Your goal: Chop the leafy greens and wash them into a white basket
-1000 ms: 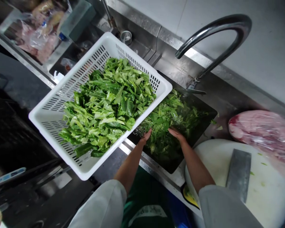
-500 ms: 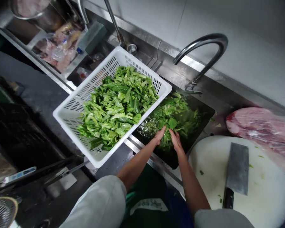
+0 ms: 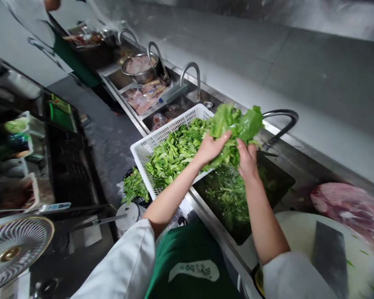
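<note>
Between my two hands a bunch of wet leafy greens (image 3: pixel 233 122) is held up above the sink. My left hand (image 3: pixel 212 146) closes on its left side, thumb toward the middle. My right hand (image 3: pixel 247 157) grips the right side from below. Under them, the water-filled sink (image 3: pixel 268 195) has more cut greens (image 3: pixel 227 195) floating in it. A white perforated plastic basket (image 3: pixel 140 160) stands just left, across the sink edge, heaped with chopped greens (image 3: pixel 177 151).
A curved faucet (image 3: pixel 289 118) rises behind the sink. At right, a cleaver (image 3: pixel 330 253) lies on a round white chopping board (image 3: pixel 294 224) near wrapped meat (image 3: pixel 345 203). Further sinks hold raw meat (image 3: pixel 146 97). A person in a green apron (image 3: pixel 70 58) stands far left.
My hands have come up out of the water, lifting a bunch of leafy greens between them. The view has tilted up, showing more of the room and a person at far left.
</note>
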`<state>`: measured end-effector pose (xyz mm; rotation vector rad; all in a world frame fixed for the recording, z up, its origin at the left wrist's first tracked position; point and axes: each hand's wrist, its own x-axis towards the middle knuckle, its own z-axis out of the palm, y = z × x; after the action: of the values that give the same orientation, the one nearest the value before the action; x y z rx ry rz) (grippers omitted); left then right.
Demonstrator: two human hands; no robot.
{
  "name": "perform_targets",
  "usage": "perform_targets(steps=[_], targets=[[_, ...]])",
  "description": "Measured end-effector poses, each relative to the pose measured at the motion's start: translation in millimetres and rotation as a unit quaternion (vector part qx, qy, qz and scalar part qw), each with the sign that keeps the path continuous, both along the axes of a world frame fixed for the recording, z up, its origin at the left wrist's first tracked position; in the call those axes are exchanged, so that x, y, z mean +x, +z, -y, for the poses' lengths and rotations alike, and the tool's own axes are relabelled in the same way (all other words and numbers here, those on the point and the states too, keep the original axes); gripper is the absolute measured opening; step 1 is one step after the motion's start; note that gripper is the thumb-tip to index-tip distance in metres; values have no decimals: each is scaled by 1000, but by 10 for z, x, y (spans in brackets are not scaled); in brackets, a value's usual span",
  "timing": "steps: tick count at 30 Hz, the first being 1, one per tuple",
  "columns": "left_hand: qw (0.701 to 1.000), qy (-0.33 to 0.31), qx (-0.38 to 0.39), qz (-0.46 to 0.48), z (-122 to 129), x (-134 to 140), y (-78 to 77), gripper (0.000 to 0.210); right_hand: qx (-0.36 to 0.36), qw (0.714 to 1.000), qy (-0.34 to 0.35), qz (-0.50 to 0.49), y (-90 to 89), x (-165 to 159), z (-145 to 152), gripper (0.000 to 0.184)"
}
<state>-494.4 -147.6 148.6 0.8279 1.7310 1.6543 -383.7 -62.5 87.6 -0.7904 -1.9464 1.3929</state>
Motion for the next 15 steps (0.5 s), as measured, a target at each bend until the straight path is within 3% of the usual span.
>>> perform_targets(steps=[3, 5, 7, 9, 12, 15], targets=[[990, 69, -50, -111, 368, -678, 75, 41, -21, 995, 84, -53, 57, -783, -2, 67], [970, 92, -121, -191, 661, -1025, -74, 39, 8, 990, 141, 10, -16, -1153, -40, 67], [935, 89, -245, -241, 969, -1210, -341, 46, 56, 967, 175, 174, -140, -1351, -116, 70], [884, 85, -387, -248, 1258, -1216, -661, 64, 107, 915, 185, 342, -271, -1406, -216, 70], [823, 85, -490, -275, 1563, -1030, -1050, 89, 173, 870, 181, 425, -399, -1359, -357, 67], [802, 36, -509, -310, 1681, -903, -1125, 98, 202, 844, 189, 460, -401, -1274, -438, 69]])
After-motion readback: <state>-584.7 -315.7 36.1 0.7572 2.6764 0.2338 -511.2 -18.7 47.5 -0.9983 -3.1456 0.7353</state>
